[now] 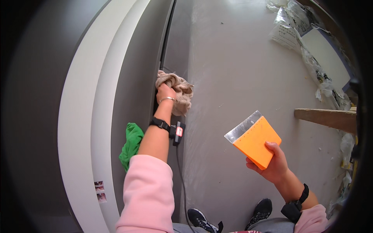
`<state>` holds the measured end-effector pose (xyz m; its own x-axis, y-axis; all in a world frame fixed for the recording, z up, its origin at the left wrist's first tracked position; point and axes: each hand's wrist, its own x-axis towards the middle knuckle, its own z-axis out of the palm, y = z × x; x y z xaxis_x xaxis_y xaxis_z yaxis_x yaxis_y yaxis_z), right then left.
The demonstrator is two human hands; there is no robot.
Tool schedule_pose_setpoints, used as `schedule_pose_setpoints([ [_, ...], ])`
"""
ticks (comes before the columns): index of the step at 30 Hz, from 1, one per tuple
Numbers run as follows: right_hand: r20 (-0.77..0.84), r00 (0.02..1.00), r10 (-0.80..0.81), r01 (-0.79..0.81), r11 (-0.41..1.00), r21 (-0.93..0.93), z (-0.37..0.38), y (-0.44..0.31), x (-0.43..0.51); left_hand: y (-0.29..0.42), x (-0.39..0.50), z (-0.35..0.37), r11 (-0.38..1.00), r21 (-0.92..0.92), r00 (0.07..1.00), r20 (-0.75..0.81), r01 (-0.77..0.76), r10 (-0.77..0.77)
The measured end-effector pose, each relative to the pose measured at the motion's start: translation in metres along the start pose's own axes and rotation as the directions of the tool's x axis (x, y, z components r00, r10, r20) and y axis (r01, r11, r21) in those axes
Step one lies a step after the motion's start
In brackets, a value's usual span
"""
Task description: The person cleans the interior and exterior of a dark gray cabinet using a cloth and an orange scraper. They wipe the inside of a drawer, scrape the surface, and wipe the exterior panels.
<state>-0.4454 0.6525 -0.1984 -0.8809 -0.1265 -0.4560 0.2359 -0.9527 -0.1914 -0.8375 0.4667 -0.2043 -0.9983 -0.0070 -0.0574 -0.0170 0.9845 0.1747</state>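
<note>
My left hand [165,92] grips a beige cloth [181,93] bunched against the dark grey panel [179,43] along the wall base. Part of the fingers is hidden in the folds. In my right hand [272,163] is an orange plastic scraper [258,142] with a wide metal blade, held above the grey floor with the blade pointing up and left. A green cloth [131,144] lies on a dark ledge beside my left forearm. Strapped to my left wrist is a small black device [177,133] with a cable running down.
Clear plastic wrapping [291,26] and a pale board with a dark border [326,55] lie at the upper right. A wooden plank [325,118] juts in from the right. White curved trim [78,116] runs along the left. My shoes [201,220] stand on the floor [233,72], which carries small debris.
</note>
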Motion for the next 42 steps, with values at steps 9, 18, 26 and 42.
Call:
schedule_pose_setpoints([
  [9,-0.095,0.995,0.020,-0.022,1.000,-0.015,-0.001,0.002,-0.007,0.029,0.064,0.002,0.969,0.216,0.988,0.128,-0.117,0.091],
  [18,0.003,0.998,0.057,-0.057,0.998,0.029,0.016,0.015,-0.005,-0.017,-0.019,0.007,0.934,0.356,0.999,0.023,-0.038,0.032],
  [26,0.134,0.985,0.106,-0.116,0.991,0.062,0.041,0.038,0.024,-0.170,-0.225,-0.005,0.901,0.431,0.999,0.047,-0.044,0.026],
  [42,0.302,0.920,0.249,-0.291,0.951,0.104,0.059,0.082,0.047,-0.288,-0.443,-0.015,0.934,-0.024,0.925,-0.134,0.356,-0.356],
])
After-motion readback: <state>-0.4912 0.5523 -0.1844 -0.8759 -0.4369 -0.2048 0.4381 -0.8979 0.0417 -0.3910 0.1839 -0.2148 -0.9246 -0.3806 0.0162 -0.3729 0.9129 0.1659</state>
